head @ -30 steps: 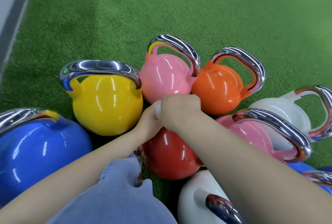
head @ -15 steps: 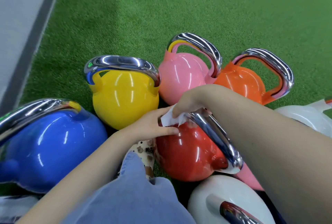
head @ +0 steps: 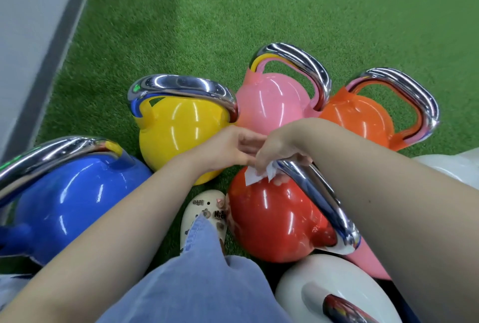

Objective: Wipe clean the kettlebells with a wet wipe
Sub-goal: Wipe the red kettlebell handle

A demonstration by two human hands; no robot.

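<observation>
The right hand (head: 278, 148) pinches a white wet wipe (head: 259, 176) and presses it on the top end of the chrome handle (head: 318, 199) of the red kettlebell (head: 272, 216). The fingers curl over the wipe, and the wrist bends down from a forearm that comes in from the right. The handle runs away from this grip toward the person, its long axis going down and to the right, so I judge the next stroke should follow that line along the bar. The red body lies just below the grip, and a corner of the wipe hangs over it.

Just beside the grip, on its left, is the left hand (head: 228, 149). Its fingers are loosely curled and touch the wipe's edge; whether they truly hold it I cannot tell. It is the nearer hand to the yellow kettlebell (head: 181, 136).

Beyond the grip stand the pink kettlebell (head: 272, 100) and the orange kettlebell (head: 363, 120), on green turf (head: 207, 25).
</observation>
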